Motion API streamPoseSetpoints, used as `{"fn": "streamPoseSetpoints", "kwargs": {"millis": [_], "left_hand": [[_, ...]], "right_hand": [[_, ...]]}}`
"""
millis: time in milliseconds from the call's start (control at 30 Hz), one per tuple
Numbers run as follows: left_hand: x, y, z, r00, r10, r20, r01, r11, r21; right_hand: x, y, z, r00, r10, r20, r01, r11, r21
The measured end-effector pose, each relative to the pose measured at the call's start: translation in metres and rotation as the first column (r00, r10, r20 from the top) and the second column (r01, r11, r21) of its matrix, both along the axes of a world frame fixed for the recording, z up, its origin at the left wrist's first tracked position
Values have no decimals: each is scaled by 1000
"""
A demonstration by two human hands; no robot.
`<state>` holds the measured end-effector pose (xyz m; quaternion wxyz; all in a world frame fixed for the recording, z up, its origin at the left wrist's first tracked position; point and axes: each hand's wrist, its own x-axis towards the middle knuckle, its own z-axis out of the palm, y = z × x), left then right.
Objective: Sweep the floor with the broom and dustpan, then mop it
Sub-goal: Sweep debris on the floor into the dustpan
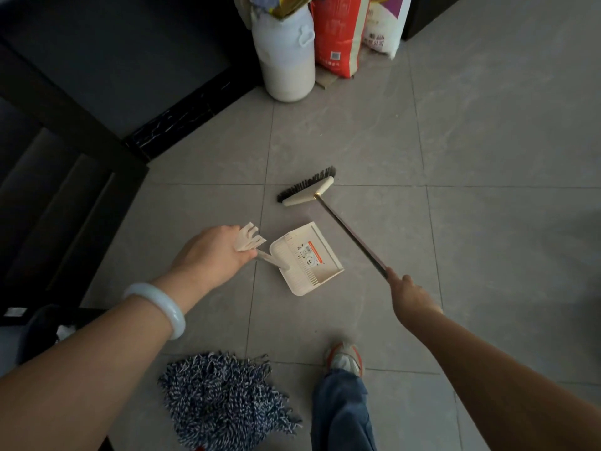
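Note:
My right hand (408, 296) grips the dark handle of a broom (307, 189), whose cream head and black bristles rest on the grey tile floor ahead. My left hand (213, 252) holds the top of the cream dustpan handle. The dustpan (307, 260) stands on the floor between my hands, below the broom head, its mouth facing lower right, with a sticker inside. A blue-and-white string mop head (221, 400) lies on the floor at the bottom, left of my leg.
A white plastic jug (286, 60), a red sack (341, 34) and a white sack (387, 24) stand at the back by the wall. Dark cabinet fronts and a black plinth (175, 125) run along the left. A dark bin (42, 330) sits at lower left. My shoe (346, 358) is at bottom centre.

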<state>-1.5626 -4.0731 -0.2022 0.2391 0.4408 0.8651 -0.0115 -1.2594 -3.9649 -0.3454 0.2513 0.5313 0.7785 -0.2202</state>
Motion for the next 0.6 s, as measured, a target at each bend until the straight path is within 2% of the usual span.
{"fn": "streamPoseSetpoints", "kwargs": {"millis": [100,233,433,600], "left_hand": [[6,22,-3,999,-26,-29,25,999,-39],[-1,42,0,998,-12,-65,7,997,-74],[-17,44,5,998,48,-35,-51,995,-84],[-20,40,4,997,56,-46,-59,996,-61]], "right_hand": [[-5,27,-5,994,-101,32,102,994,-49],[-20,50,-4,981,-194,-1,191,962,-194],[-18,22,26,947,-317,-59,259,857,-446],[-3,26,54,940,-330,-86,253,843,-474]]}}
